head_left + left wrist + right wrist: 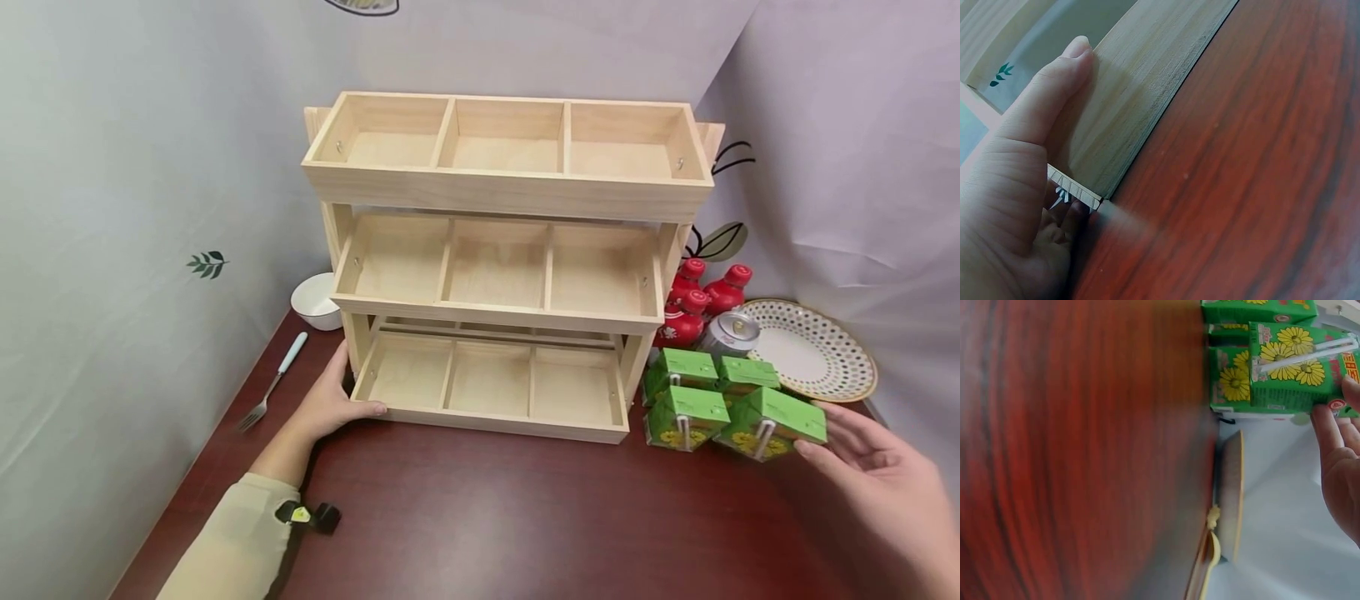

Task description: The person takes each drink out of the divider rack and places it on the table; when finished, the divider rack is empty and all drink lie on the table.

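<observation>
A three-tier wooden shelf (506, 196) with divided trays stands on the dark red table. At its lower left corner my left hand (330, 402) grips the bottom tray (487, 422), thumb along the front board (1125, 94) and fingers round the side. On the right, my right hand (881, 471) pinches a green drink carton (776, 421) between thumb and fingers. That carton (1297, 365), with yellow flowers and a straw on its face, is raised off the table in the right wrist view. Several similar cartons (684, 417) stand beside it.
Behind the cartons are red-capped bottles (682, 321), a silver can (731, 333) and a dotted plate (832, 350) by the wall. Left of the shelf lie a white bowl (317, 302) and a fork (273, 382) with a pale handle.
</observation>
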Available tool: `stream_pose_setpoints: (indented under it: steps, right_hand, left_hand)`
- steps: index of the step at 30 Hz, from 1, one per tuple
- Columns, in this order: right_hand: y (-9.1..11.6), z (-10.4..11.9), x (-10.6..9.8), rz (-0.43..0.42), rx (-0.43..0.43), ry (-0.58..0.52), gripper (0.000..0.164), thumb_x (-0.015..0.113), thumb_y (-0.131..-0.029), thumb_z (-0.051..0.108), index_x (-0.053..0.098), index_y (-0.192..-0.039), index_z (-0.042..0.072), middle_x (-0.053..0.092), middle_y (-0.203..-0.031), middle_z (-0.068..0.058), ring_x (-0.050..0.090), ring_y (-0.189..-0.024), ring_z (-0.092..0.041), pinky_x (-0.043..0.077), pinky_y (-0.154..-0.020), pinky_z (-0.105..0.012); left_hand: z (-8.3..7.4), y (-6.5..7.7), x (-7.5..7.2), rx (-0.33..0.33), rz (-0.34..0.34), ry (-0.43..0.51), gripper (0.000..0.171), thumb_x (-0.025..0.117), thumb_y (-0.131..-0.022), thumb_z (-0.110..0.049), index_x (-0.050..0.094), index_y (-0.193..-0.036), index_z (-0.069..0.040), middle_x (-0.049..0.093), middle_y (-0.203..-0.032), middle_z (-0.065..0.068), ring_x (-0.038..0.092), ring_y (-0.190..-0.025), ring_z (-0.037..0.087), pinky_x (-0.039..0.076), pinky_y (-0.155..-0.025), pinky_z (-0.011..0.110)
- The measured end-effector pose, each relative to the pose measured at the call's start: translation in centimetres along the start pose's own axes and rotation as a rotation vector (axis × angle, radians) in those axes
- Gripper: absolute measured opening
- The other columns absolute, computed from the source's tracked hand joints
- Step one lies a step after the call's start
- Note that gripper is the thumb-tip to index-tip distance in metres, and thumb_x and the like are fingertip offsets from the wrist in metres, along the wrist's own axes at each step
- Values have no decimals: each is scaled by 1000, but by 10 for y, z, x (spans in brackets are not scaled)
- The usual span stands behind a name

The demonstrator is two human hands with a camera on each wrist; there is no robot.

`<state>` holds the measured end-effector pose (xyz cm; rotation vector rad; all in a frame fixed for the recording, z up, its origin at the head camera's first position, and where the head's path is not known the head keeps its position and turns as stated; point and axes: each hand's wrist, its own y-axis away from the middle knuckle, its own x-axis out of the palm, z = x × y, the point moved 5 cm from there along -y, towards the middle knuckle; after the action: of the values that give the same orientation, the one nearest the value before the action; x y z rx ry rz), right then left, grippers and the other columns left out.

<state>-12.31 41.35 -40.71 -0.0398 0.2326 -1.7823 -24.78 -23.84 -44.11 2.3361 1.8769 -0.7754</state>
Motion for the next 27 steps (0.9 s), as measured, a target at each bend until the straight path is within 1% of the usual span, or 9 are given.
stream_pose_setpoints:
  steps: [3,5,9,12,14,20,21,23,27]
  right_hand:
    - [-2,-4,2,20,-9,39,56,69,-82,-12,53,-135,-2,68,-115,8,62,-105,-1,48,-76,-14]
    - [-4,-6,3,40,-24,90,55,69,-82,-12,53,-134,-2,68,-116,9,61,-106,0,48,-77,-14]
    - [-8,-9,5,86,-71,286,56,70,-83,-10,51,-135,-4,65,-118,15,58,-107,4,45,-80,-11]
    - [-11,-11,5,111,-92,400,56,70,-83,-8,51,-136,-3,63,-117,20,57,-106,8,44,-81,-9]
    - [-12,-12,5,131,-98,393,56,69,-84,-8,51,-136,-3,63,-118,19,57,-106,7,44,-81,-10]
    - [-18,-15,5,202,-97,220,54,64,-84,-14,49,-135,-6,65,-119,14,59,-106,2,46,-80,-13]
    - [-19,-16,5,211,-94,205,54,64,-84,-15,49,-135,-7,65,-119,13,59,-106,2,46,-80,-13]
    - [-21,-18,5,227,-90,211,53,64,-85,-14,48,-136,-7,65,-120,14,59,-107,2,46,-80,-13]
    - [-25,-20,3,240,-90,270,52,64,-86,-12,48,-136,-6,63,-121,18,57,-108,4,46,-80,-12]
  left_hand:
    - [1,-1,0,1,3,3,126,94,-57,-9,16,-155,-23,32,-151,13,40,-129,33,35,-99,28]
    - [1,-2,0,2,2,3,126,94,-57,-9,16,-155,-23,32,-150,12,41,-128,33,35,-99,29]
    - [2,-2,0,3,4,1,126,94,-57,-9,16,-155,-22,32,-150,12,40,-129,33,35,-99,29]
    - [2,-2,0,6,6,6,126,93,-57,-8,16,-156,-22,32,-151,13,40,-129,33,35,-100,29]
    - [1,-2,0,7,7,10,126,93,-57,-8,16,-156,-21,31,-151,13,39,-129,33,35,-99,28]
    - [1,-1,0,0,11,23,126,93,-57,-8,15,-156,-21,31,-151,13,40,-129,34,37,-99,26]
    - [1,-1,0,-2,11,26,126,93,-57,-8,16,-156,-21,31,-151,13,40,-129,33,37,-99,26]
    - [0,-1,0,-2,9,28,126,93,-57,-7,16,-155,-21,31,-151,13,40,-129,33,37,-98,26]
    - [1,-1,1,4,9,24,126,93,-57,-7,16,-156,-21,31,-151,13,40,-129,33,37,-98,27]
